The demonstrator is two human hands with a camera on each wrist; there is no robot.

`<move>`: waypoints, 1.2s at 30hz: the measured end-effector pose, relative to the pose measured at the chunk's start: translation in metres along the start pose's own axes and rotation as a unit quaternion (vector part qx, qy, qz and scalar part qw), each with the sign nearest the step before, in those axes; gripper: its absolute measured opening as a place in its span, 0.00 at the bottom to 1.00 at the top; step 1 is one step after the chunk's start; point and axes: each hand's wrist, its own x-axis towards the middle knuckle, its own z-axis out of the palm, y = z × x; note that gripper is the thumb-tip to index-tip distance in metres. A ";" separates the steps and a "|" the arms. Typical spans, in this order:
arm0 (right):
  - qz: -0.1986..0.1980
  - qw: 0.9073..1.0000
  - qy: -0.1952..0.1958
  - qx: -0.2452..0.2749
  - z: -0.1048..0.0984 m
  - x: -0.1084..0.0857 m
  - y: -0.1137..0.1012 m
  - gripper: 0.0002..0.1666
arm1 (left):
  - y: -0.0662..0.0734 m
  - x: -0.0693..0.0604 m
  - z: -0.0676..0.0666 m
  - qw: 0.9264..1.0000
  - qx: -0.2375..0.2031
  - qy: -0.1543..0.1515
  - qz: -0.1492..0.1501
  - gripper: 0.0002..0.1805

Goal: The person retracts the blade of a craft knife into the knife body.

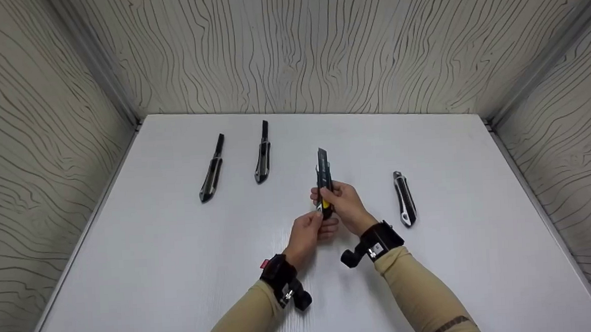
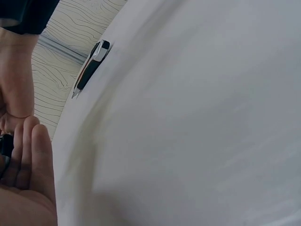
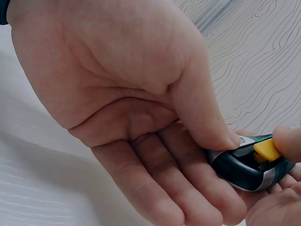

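Note:
A utility knife [image 1: 323, 172] with a black body and a yellow slider [image 3: 266, 149] is held above the table, its dark tip end pointing away. In the head view, my left hand [image 1: 306, 231] pinches its near end between thumb and fingers. My right hand [image 1: 348, 203] grips the body, thumb on the yellow slider. Close up in the right wrist view, the left thumb and fingers hold the knife's rounded end [image 3: 235, 174]. Only a small dark piece of the knife shows at the left wrist view's edge.
On the white table [image 1: 169, 274], two utility knives, a left one [image 1: 211, 178] and another [image 1: 263, 160], lie with narrow dark ends pointing away. A further utility knife [image 1: 405, 200] lies right of the hands. Wood-patterned panels [image 1: 289, 50] enclose the table's back and sides.

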 end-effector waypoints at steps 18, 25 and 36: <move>-0.009 0.999 -0.024 -0.019 -0.003 -0.002 0.001 0.20 | -0.002 0.002 -0.001 1.000 -0.010 0.005 -0.011 0.21; -0.020 0.999 -0.044 -0.023 -0.004 -0.002 0.002 0.25 | 0.000 0.001 -0.002 1.000 -0.006 0.006 -0.013 0.22; -0.012 0.996 -0.059 -0.064 -0.008 -0.003 0.002 0.24 | -0.002 0.001 -0.002 1.000 -0.008 -0.001 -0.015 0.22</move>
